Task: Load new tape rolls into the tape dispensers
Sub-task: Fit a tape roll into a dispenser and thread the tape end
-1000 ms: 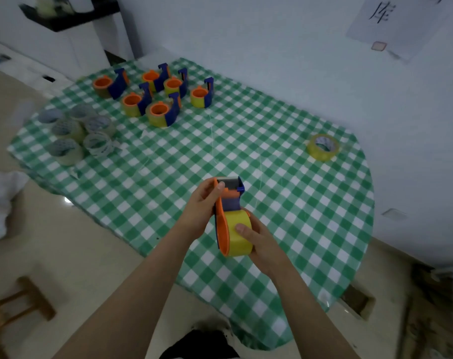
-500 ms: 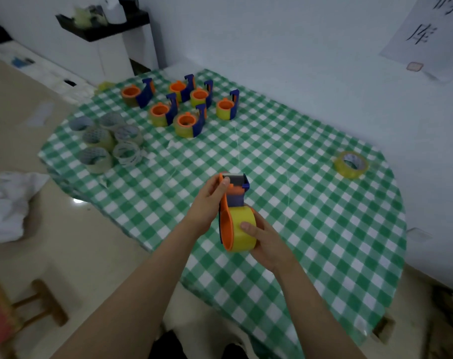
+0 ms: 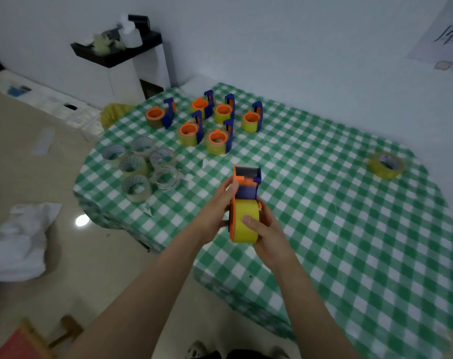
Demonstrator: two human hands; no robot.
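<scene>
Both hands hold one orange-and-blue tape dispenser [image 3: 247, 183] up over the near edge of the table [image 3: 349, 229], which has a green-and-white checked cloth. A yellow tape roll [image 3: 245, 225] sits in the dispenser, and the cutter end points away to 12 o'clock.

The left hand [image 3: 215, 212] wraps round the orange side with bent fingers, and its thumb lies up by the top. The right hand [image 3: 268, 230] cups the roll from the other side, with its thumb pressed on the yellow tape.

At 11 o'clock, farther back on the cloth, six more loaded dispensers [image 3: 218, 139] stand in a bunch. At 10 o'clock is a clump of pale, see-through tape rolls [image 3: 132, 164]. At 2 o'clock, well apart, one yellow roll [image 3: 386, 165] lies flat by itself.
</scene>
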